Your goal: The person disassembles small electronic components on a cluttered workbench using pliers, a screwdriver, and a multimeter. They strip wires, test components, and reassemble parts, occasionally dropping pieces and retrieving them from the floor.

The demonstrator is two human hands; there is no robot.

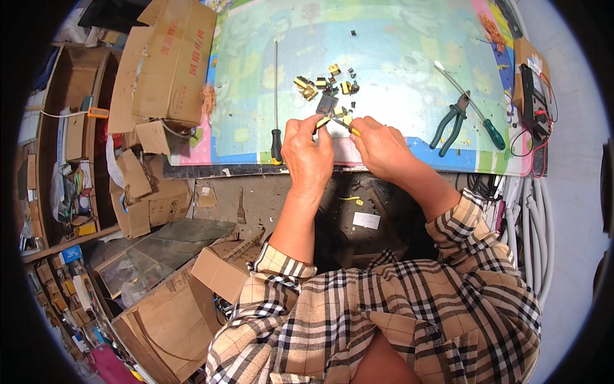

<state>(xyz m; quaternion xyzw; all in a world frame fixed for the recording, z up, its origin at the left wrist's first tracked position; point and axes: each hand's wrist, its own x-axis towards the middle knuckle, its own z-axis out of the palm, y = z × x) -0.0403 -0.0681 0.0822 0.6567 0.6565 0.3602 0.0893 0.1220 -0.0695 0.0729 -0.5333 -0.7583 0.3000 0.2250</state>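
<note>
My left hand (308, 153), near the table's front edge, pinches a small yellow-and-black part (323, 121), perhaps a little transformer. My right hand (382, 148) is closed round a slim tool (354, 130) with a yellow end showing, pointed toward that part. The tool's exact kind is too small to tell. Just beyond my fingertips lies a dark square block (327, 104). Around it are several small yellow-and-black transformers (309, 93) and black fragments (354, 32). A long screwdriver (276, 137) with a black-and-yellow handle lies left of my left hand.
Green-handled pliers (451, 123) and a green-handled screwdriver (493, 133) lie at right on the patterned mat (396, 57). A black meter (533, 96) with red leads stands at the right edge. Cardboard boxes (163, 64) crowd the left side. Grey tubes (536, 237) hang below right.
</note>
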